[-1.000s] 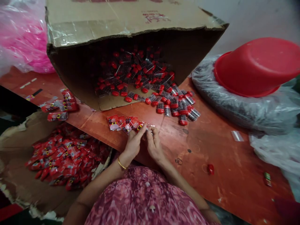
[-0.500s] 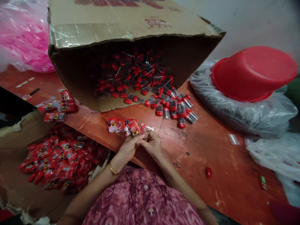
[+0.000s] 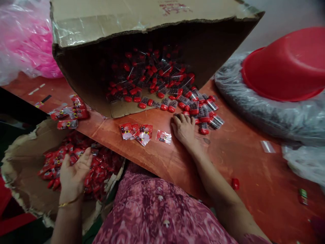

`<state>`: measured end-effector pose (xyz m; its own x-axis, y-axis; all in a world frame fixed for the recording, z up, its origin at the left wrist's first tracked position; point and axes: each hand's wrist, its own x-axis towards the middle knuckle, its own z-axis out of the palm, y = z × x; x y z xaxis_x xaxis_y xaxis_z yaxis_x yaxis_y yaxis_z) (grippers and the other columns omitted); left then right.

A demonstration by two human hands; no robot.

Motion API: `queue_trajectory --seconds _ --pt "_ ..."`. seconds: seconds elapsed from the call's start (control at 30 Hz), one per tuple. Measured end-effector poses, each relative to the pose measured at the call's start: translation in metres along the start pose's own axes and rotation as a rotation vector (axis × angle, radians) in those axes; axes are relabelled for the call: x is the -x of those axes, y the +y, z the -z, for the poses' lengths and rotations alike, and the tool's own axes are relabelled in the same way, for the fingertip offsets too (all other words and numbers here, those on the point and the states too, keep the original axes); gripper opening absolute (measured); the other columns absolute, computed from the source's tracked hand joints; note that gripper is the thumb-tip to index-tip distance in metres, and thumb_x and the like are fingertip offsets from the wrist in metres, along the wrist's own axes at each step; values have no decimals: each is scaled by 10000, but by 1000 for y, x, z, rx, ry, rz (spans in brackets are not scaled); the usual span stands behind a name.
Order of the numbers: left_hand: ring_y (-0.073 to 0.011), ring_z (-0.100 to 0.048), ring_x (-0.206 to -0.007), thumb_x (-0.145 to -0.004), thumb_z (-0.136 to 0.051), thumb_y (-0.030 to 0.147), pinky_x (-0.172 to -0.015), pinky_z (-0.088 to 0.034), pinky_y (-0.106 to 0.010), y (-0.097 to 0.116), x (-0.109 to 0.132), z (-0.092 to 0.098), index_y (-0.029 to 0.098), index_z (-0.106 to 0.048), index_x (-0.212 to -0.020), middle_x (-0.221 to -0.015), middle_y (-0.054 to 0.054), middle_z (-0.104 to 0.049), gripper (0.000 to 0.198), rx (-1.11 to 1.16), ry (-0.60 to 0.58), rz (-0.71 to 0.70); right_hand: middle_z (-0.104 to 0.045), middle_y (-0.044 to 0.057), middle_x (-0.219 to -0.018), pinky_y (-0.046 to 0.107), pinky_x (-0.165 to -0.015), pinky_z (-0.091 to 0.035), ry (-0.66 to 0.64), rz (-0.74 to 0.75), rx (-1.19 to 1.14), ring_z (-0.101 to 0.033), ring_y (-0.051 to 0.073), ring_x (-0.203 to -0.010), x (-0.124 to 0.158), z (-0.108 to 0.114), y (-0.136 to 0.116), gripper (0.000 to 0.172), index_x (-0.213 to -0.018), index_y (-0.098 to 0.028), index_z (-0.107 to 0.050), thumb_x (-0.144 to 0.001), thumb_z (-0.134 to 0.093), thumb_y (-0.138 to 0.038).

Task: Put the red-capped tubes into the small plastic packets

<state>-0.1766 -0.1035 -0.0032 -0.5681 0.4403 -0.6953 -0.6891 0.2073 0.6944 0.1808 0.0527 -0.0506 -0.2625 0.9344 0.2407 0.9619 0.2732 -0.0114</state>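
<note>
Both hands have moved apart since they met at the front edge of the surface (image 3: 241, 159). Now the left hand (image 3: 73, 173) is open, palm up, over the red packets (image 3: 99, 166) in the torn box (image 3: 20, 159) below that edge. The right hand (image 3: 184, 128) rests on the red-capped tubes (image 3: 200, 112) spilling from the big box (image 3: 101, 20); I cannot tell if it grips one.

Red-brn wood table (image 3: 254, 162), grey wall (image 3: 284, 18)

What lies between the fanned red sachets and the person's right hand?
A single sachet lies between the fanned sachets and the right hand, seen in the head view.
</note>
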Motion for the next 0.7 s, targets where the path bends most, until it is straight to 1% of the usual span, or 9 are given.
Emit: queue_trajectory --seconds 0.03,0.1,0.17,0.27,0.33,0.4,0.53,0.63,0.7 --pt "-112 -635 -575 -961 -231 354 -579 -521 -203 -10 6 -6 136 -615 -770 -649 -61 -688 481 -38 -37 -21 -565 140 -1258 488 -971 -252 16 1 2 -459 300 -1101 8 2 -1 356 -1202 -175 -576 -900 -455 -319" --pt "-128 -618 -540 -880 -476 328 -593 -521 -242 -37 22 -27 145 -643 -798 -642 -37 -689 261 -223 -215 -117 -593 140 -1207 487 -954 -258 50 -13 -4 -481 296 -1044 25 8 -3 344 -1151 -180 -608 -897 -464 -361" --pt "-166 -646 -631 -743 -667 338 -685 -522 -285 -69 39 -57 159 -679 -830 -732 -52 -717 199 -494 -402 -387 -616 143 -1156 486 -940 -269 86 -30 -30 -487 303 -1033 38 14 -4 347 -1096 -177 -637 -898 -462 -401" --pt "-253 -627 -1013 -780 -608 291 -972 -421 -413 -107 57 -103 196 -703 -919 -1038 -98 -711 193 -921 -701 -838 -607 161 -1181 487 -947 -275 110 14 -101 -464 316 -1099 52 18 -11 392 -1124 -167 -628 -909 -438 -434" --pt "-296 -480 -1242 -807 -543 224 -1089 -266 -501 -121 61 -126 195 -676 -1031 -1235 -116 -625 262 -1153 -789 -1062 -587 160 -1225 497 -971 -256 89 61 -145 -440 319 -1151 55 14 -19 389 -1158 -175 -612 -912 -444 -426" --pt "-321 -368 -1330 -812 -511 188 -1117 -178 -544 -129 61 -139 162 -645 -1093 -1313 -146 -561 313 -1335 -814 -1187 -619 130 -1184 482 -973 -259 66 77 -203 -447 301 -1155 56 6 -26 319 -1105 -200 -643 -916 -462 -382" --pt "-345 -350 -1337 -821 -503 199 -1122 -159 -548 -132 58 -138 123 -623 -1119 -1314 -185 -548 331 -1456 -845 -1235 -710 54 -982 439 -953 -277 107 65 -333 -525 244 -1053 54 -5 -31 213 -919 -234 -696 -916 -491 -290" --pt "-330 -387 -1315 -827 -530 284 -1103 -225 -516 -130 56 -134 129 -553 -1218 -1341 -187 -523 422 -1273 -760 -1140 -726 47 -936 442 -947 -287 178 46 -446 -574 228 -971 55 0 -32 188 -872 -224 -691 -903 -518 -290" --pt "-302 -487 -1230 -799 -585 358 -1039 -344 -441 -128 56 -137 140 -531 -1241 -1295 -181 -564 496 -1079 -719 -982 -727 58 -898 422 -898 -338 238 -1 -574 -601 216 -890 57 8 -36 193 -851 -213 -684 -896 -525 -312"
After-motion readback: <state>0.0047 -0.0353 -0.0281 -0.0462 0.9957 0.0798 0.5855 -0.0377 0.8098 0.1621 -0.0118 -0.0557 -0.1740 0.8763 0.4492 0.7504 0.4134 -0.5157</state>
